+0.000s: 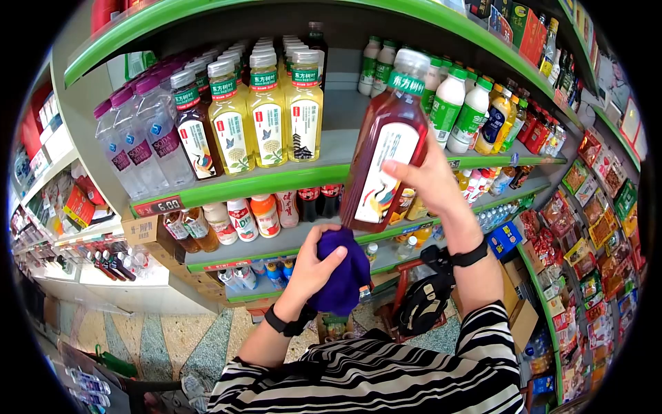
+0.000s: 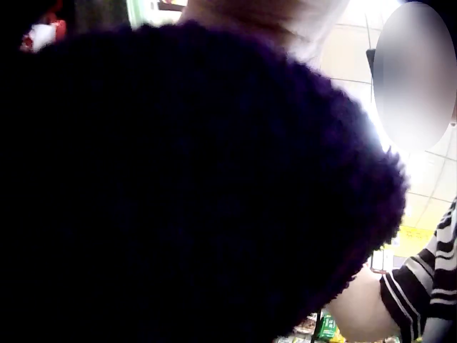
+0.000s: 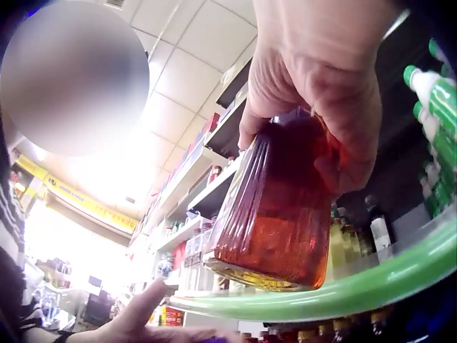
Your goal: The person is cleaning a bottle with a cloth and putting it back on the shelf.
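My right hand point(image 1: 434, 176) grips a dark red tea bottle point(image 1: 372, 148) around its side, thumb across the white label. The bottle is held tilted in front of the shelf, its clear cap uppermost. In the right wrist view the ribbed side and base of the bottle point(image 3: 275, 229) show below the fingers. My left hand point(image 1: 310, 265) holds a bunched purple cloth point(image 1: 345, 272), close under the bottle's base. Fuzzy and dark, the cloth point(image 2: 214, 179) fills most of the left wrist view and hides the left fingers there.
Yellow and dark tea bottles point(image 1: 267, 117) stand in rows on the green-edged shelf point(image 1: 276, 181), beside purple-capped water bottles point(image 1: 155, 134). White bottles with green caps point(image 1: 448, 100) stand on the right. Lower shelves hold more drinks. Snack packets point(image 1: 593, 241) hang at far right; a black bag point(image 1: 422, 303) sits below.
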Tool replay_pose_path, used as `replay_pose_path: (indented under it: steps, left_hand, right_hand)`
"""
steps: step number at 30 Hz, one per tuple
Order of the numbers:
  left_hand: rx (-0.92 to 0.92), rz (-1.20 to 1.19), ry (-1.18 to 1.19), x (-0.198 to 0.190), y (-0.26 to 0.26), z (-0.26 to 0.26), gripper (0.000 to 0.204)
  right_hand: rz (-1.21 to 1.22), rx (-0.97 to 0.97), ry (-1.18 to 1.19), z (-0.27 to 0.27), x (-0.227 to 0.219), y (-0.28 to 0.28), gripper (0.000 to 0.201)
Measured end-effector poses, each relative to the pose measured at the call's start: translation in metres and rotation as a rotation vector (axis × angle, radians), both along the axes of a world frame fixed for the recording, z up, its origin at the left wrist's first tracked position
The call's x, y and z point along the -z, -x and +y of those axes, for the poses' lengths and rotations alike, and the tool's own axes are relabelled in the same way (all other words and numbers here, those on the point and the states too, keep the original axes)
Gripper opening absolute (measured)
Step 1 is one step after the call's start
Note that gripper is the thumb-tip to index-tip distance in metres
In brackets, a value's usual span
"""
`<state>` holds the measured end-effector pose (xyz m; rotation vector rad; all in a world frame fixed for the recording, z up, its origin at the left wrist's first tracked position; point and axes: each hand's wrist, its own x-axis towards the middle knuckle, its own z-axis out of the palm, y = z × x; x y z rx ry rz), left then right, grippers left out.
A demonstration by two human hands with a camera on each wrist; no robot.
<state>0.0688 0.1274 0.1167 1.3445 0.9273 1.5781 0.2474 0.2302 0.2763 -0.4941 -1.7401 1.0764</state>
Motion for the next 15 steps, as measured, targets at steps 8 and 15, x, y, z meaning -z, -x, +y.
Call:
replay_pose_path:
  steps: [8,15]
  left_hand:
    - [-0.114,0.096,0.216,0.059,0.018,-0.024,0.027]
    - [-0.215,0.129,0.237,0.051,0.010,-0.022,0.024]
  right_hand:
    - [-0.044,0.013,-0.022,0.092,-0.046,0.015,0.083]
    - [-0.109,-0.043,0.037,0.147,-0.058,0.051,0.079]
